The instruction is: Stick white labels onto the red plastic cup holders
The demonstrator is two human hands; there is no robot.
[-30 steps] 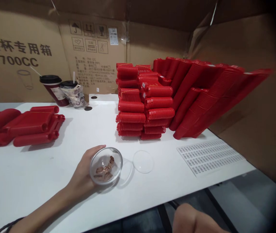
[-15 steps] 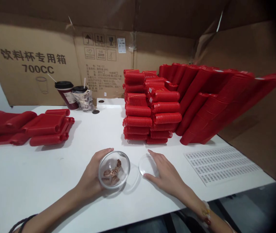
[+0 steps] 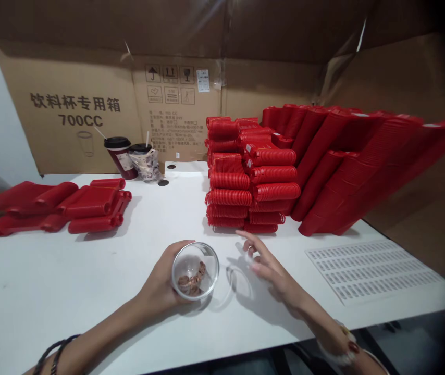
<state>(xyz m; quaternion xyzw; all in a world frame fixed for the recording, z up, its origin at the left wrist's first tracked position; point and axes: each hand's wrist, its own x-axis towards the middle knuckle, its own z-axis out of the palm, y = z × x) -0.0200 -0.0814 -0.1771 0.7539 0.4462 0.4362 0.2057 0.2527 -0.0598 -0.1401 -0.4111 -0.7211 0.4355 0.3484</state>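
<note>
My left hand (image 3: 168,276) is wrapped around the side of a clear plastic cup (image 3: 209,252), its open mouth tipped towards me. At the bottom of the cup lie several small coppery-brown pieces (image 3: 195,285), whose kind I cannot make out. To the right, my right hand (image 3: 271,268) is held above the table, index finger stretched out and the other fingers bent towards the thumb. Between them is a faint clear round lid (image 3: 248,257), seen nearly edge-on and hard to make out. A ring-shaped shadow falls on the table below it.
Red rolled plastic bundles (image 3: 230,179) are stacked ahead, beside long red rolls (image 3: 347,177) leaning right. More red rolls (image 3: 89,203) lie left on the white table (image 3: 70,276). A label sheet (image 3: 371,265) lies right. Two drinks cups (image 3: 123,159) stand before the cardboard (image 3: 183,114).
My right hand has lifted and turned, bending its fingers, and the clear lid has tilted from facing me to nearly edge-on. The left hand still holds the cup, and the view has shifted slightly.
</note>
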